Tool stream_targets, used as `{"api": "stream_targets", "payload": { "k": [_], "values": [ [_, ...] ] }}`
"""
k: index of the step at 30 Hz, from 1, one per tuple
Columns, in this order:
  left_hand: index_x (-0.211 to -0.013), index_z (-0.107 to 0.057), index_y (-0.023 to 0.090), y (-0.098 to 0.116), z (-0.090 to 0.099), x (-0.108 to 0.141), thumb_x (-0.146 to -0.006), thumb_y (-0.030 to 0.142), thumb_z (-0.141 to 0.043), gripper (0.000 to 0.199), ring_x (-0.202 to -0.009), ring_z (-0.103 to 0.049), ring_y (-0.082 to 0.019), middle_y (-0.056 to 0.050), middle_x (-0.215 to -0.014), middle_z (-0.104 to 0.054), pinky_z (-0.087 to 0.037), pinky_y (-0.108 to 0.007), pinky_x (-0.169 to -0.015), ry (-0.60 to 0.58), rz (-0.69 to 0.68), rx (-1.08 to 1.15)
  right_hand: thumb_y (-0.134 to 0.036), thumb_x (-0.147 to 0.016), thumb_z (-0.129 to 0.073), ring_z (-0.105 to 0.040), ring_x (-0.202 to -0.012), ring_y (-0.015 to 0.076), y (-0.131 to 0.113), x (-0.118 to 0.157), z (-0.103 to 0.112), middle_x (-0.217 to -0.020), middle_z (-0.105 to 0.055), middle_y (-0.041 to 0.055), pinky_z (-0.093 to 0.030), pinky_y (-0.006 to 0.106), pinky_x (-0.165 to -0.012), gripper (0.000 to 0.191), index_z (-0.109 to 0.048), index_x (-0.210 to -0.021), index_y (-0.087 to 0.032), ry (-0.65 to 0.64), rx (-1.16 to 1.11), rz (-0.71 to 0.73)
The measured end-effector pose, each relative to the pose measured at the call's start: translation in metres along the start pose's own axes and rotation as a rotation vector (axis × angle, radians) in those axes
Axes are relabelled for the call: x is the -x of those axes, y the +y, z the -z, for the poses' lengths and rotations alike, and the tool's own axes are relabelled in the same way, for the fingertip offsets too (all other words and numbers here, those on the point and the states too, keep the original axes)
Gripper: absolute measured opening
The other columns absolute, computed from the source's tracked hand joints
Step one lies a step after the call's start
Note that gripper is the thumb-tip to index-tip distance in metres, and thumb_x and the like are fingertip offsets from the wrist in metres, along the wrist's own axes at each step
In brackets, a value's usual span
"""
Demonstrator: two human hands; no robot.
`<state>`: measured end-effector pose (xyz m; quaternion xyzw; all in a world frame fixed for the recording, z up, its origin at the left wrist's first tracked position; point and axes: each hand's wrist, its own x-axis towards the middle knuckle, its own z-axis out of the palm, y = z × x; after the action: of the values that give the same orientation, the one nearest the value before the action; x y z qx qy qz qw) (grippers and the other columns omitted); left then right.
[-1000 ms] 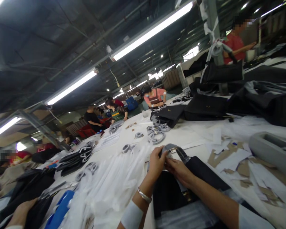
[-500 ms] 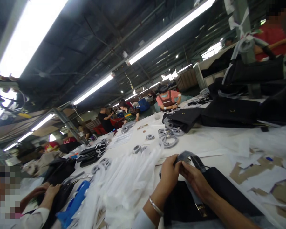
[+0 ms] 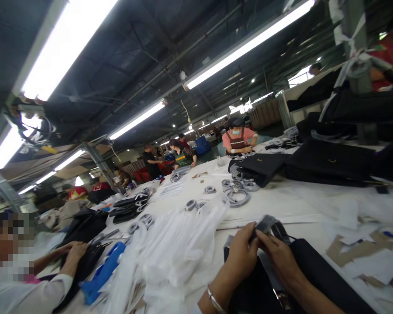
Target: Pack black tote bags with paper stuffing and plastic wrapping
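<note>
A black bag (image 3: 324, 270) lies on the table below my hands, with gold-coloured hardware (image 3: 282, 298) on its front. Its handle (image 3: 269, 223) stands up in an arch and looks wrapped in greyish clear film. My left hand (image 3: 242, 248) has its fingers closed on the left part of the handle; a silver bangle (image 3: 214, 298) is on that wrist. Close against it, my right hand (image 3: 277, 253) pinches the same handle from the right. The fingertips of both hands nearly meet, and they hide part of the handle.
White plastic sheets (image 3: 177, 244) are heaped to the left, beside a blue object (image 3: 101, 272). Grey coiled straps (image 3: 237, 196) and black bags (image 3: 330, 163) lie farther back. Cardboard and paper scraps (image 3: 373, 257) are at right. A co-worker's hands (image 3: 75, 255) rest on black material at left.
The camera view has shifted, so the scene sits slightly farther right and lower. Both my hands stay on the handle, with small finger shifts.
</note>
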<state>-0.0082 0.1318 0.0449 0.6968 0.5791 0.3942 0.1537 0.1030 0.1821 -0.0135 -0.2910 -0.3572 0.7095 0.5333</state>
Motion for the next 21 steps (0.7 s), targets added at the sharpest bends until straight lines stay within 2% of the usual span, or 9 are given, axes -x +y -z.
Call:
{"api": "stream_targets", "payload": {
  "k": [3, 6, 8, 11, 15, 17, 21],
  "values": [
    [-0.145, -0.046, 0.019, -0.006, 0.014, -0.003, -0.093, 0.031, -0.054, 0.054, -0.130, -0.053, -0.026, -0.012, -0.146, -0.052, -0.042, -0.043, -0.111, -0.082, 0.089, 0.285, -0.052, -0.070, -0.080, -0.066, -0.110, 0.0293, 0.001, 0.000, 0.000, -0.105, -0.075, 0.0073, -0.048, 0.040, -0.105, 0.046, -0.075, -0.101, -0.019, -0.036, 0.028, 0.029],
    [-0.150, -0.037, 0.016, -0.011, 0.027, -0.006, -0.091, 0.036, -0.060, 0.066, -0.116, -0.063, -0.027, -0.016, -0.136, -0.060, -0.051, -0.044, -0.101, -0.119, 0.136, 0.377, -0.053, -0.075, -0.076, -0.064, -0.113, 0.0304, -0.001, 0.005, -0.003, -0.109, -0.074, 0.0082, -0.045, 0.043, -0.107, 0.044, -0.075, -0.104, -0.020, -0.083, 0.053, 0.076],
    [-0.145, -0.046, 0.016, -0.010, 0.034, -0.007, -0.090, 0.039, -0.061, 0.061, -0.114, -0.064, -0.027, -0.014, -0.128, -0.065, -0.049, -0.045, -0.102, -0.152, 0.119, 0.301, -0.053, -0.077, -0.074, -0.065, -0.110, 0.0307, -0.004, 0.009, -0.006, -0.110, -0.074, 0.0088, -0.046, 0.044, -0.105, 0.041, -0.076, -0.101, -0.020, -0.120, 0.053, 0.105],
    [-0.133, -0.060, 0.019, -0.007, 0.041, -0.009, -0.091, 0.042, -0.060, 0.048, -0.124, -0.058, -0.028, -0.010, -0.132, -0.064, -0.043, -0.045, -0.110, -0.177, 0.080, 0.216, -0.054, -0.076, -0.074, -0.066, -0.107, 0.0305, -0.008, 0.012, -0.009, -0.111, -0.073, 0.0089, -0.048, 0.044, -0.101, 0.042, -0.076, -0.101, -0.020, -0.153, 0.052, 0.133],
    [-0.129, -0.064, 0.022, -0.004, 0.044, -0.007, -0.092, 0.044, -0.057, 0.044, -0.128, -0.055, -0.028, -0.006, -0.134, -0.064, -0.040, -0.045, -0.112, -0.210, 0.073, 0.270, -0.052, -0.079, -0.072, -0.061, -0.112, 0.0294, -0.011, 0.013, -0.010, -0.116, -0.070, 0.0076, -0.048, 0.040, -0.098, 0.041, -0.075, -0.106, -0.021, -0.160, 0.124, 0.167],
    [-0.128, -0.065, 0.021, -0.004, 0.044, -0.003, -0.091, 0.046, -0.059, 0.045, -0.127, -0.056, -0.029, -0.007, -0.133, -0.064, -0.041, -0.045, -0.111, -0.196, 0.089, 0.319, -0.052, -0.082, -0.069, -0.062, -0.107, 0.0289, -0.012, 0.014, -0.009, -0.112, -0.071, 0.0077, -0.050, 0.039, -0.091, 0.039, -0.075, -0.105, -0.021, -0.174, 0.192, 0.190],
    [-0.129, -0.063, 0.021, -0.003, 0.039, 0.006, -0.083, 0.048, -0.069, 0.054, -0.118, -0.060, -0.029, -0.008, -0.123, -0.069, -0.047, -0.042, -0.102, -0.060, 0.207, 0.410, -0.053, -0.085, -0.064, -0.062, -0.096, 0.0246, -0.014, 0.019, -0.010, -0.099, -0.070, 0.0058, -0.049, 0.035, -0.087, 0.036, -0.076, -0.092, -0.020, -0.191, 0.313, 0.277]
  ]
}}
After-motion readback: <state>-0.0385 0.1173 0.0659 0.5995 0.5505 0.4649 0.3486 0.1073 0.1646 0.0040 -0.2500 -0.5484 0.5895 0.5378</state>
